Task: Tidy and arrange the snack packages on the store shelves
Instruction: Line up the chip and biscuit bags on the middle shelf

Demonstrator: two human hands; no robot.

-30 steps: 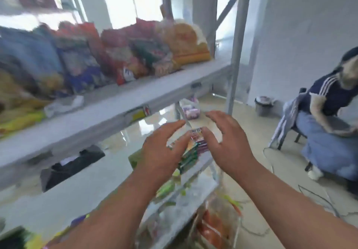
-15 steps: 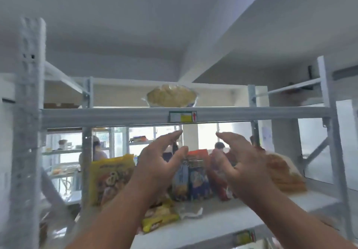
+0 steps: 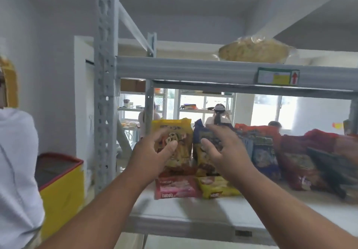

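While both hands hover spread and empty, the left hand (image 3: 153, 152) fronts the upright yellow packet (image 3: 174, 144) and the right hand (image 3: 225, 150) the blue packet (image 3: 205, 142).

You face a grey metal shelf rack with a white middle shelf board (image 3: 193, 213). On it, at the near left, a pink Nabati pack (image 3: 175, 187) lies flat, a yellow Nabati pack (image 3: 218, 187) just to its right. Behind them stand a yellow snack bag (image 3: 174, 142) and a blue bag (image 3: 207, 146); red bags (image 3: 302, 152) lean further right. On the upper shelf (image 3: 193, 69) rests a clear pack of pale crackers (image 3: 253, 51).
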